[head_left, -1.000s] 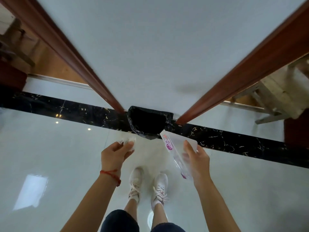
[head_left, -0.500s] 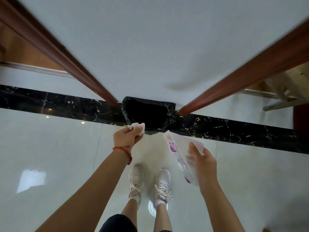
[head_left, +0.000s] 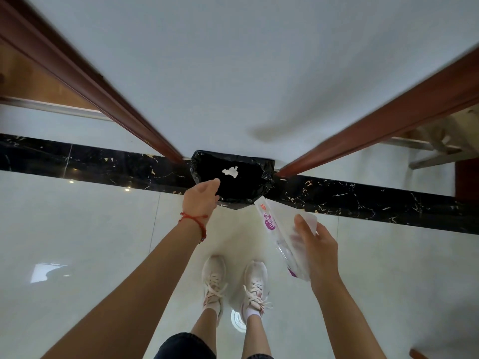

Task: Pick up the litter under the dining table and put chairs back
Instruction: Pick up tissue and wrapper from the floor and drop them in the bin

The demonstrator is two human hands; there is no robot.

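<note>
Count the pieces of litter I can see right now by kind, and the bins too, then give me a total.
Crumpled white tissue, inside the bin: 1
Clear plastic wrapper with purple print, held in the right hand: 1
Black-lined bin: 1
Total: 3

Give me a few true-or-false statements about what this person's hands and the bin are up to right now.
1. A white tissue is seen against the black bin bag. True.
2. The left hand grips the tissue. False: it holds nothing, at the bag's near rim.
3. The right hand holds a clear plastic wrapper with purple print. True.
4. The wrapper is already in the bin. False: it is in the hand, beside the bin.
5. The person is barefoot. False: pale sneakers are worn.
</note>
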